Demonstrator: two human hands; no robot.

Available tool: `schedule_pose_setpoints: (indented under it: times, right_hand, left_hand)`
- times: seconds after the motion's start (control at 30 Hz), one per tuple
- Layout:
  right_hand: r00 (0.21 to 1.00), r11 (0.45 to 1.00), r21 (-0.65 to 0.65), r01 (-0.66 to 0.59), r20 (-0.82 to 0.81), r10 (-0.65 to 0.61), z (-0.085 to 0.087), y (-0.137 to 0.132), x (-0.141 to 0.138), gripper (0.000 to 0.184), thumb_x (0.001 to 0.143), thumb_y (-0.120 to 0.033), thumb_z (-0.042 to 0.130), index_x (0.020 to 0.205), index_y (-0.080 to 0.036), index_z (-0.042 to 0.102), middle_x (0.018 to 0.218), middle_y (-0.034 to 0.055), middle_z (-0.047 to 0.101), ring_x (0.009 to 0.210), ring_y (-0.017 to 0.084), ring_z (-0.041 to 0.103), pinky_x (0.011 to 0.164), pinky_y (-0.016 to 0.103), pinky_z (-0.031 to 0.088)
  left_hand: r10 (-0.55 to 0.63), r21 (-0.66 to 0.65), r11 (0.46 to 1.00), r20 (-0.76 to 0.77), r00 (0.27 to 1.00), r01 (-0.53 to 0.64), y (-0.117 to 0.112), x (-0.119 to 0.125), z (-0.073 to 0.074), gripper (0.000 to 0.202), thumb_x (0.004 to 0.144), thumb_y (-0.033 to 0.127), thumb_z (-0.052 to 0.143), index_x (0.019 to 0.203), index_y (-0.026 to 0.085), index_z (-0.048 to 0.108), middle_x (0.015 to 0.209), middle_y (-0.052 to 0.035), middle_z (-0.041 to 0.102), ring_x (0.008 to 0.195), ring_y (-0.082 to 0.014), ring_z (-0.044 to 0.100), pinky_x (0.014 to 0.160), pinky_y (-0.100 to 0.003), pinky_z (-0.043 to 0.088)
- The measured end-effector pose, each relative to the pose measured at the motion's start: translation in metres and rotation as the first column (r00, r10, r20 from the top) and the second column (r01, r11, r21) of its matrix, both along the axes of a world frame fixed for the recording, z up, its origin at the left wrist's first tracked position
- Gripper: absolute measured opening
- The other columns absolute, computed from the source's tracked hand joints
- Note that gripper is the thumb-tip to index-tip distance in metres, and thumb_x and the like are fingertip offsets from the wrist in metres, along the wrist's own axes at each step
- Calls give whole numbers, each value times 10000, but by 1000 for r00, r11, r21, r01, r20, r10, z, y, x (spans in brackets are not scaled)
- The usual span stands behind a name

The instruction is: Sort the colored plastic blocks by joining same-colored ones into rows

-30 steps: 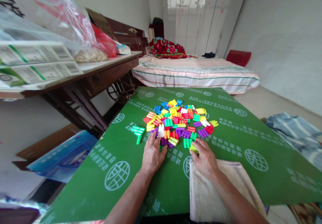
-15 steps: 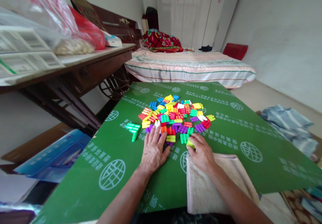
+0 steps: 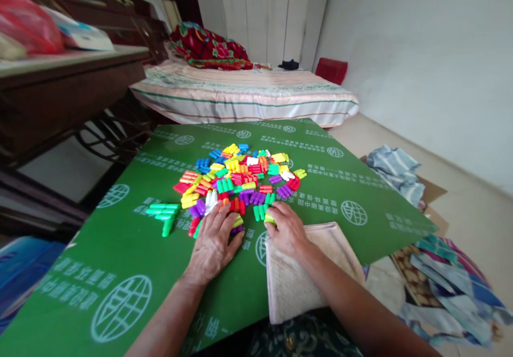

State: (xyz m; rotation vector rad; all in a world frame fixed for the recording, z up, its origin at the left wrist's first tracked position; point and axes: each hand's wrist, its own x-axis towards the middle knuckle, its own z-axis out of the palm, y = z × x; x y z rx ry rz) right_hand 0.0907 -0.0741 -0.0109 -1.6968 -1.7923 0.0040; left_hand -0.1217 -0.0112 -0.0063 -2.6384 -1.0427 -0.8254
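Tabletop [image 3: 88, 229] in green is strewn centrally with coloured pieces [image 3: 240, 178]; a beige cloth [image 3: 296, 287] is laid near right. The left hand [image 3: 212, 243] is spread over their near edge, fingers [image 3: 216, 222] slightly apart; in the right hand [image 3: 286, 231], a yellow-green piece [image 3: 269, 219] is pinched.

Your view's swung right. White-and-green cartons in clear plastic are out of frame, the translucent red plastic bag [image 3: 30, 23] is now cut off at left, and more of the multicoloured cloth heap [image 3: 452, 282] shows. Your left hand [image 3: 212, 245] shifted right across the blocks: ribbed yellow-green plastic block [image 3: 238, 221] now part-hidden, ribbed red plastic block [image 3: 193, 227] exposed.
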Motion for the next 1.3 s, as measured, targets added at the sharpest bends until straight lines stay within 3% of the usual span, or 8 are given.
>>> schedule_pose_setpoints:
  times: [0.3,0.67,1.03,1.3]
  right_hand:
    - [1000,1000,-11,-10,-4,10,1,0,1,228,823,-177,585,1015,-214,701,1162,98,651,1111,232,570,984,367,489]
    - [1000,1000,-15,-8,-2,8,1,-1,1,216,824,-163,573,988,-224,701,1150,86,657,1100,224,579,983,358,490]
    - [1000,1000,18,-13,-16,13,-7,-5,2,250,832,-184,571,1036,-236,706,1173,82,660,1113,231,589,981,381,499]
    - [1000,999,47,-5,-14,6,-13,-7,2,266,855,-216,547,1063,-217,712,1185,98,666,1119,243,598,986,398,504]
  left_hand:
    - [-11,-38,999,93,996,14,1,-5,-3,244,842,375,608,966,181,526,1295,-156,582,1329,-298,462,1038,-472,502]
    - [53,-85,996,230,972,-35,2,-6,-1,298,822,461,628,841,209,471,1197,-140,622,1207,-280,553,968,-456,535]
    - [196,-269,958,356,914,-101,-9,-9,6,253,832,456,608,825,209,557,1048,-76,678,1093,-224,608,950,-394,545]
    - [316,-307,930,382,868,-203,-11,-13,6,302,854,503,562,852,202,598,865,-50,679,850,-179,634,772,-310,539]
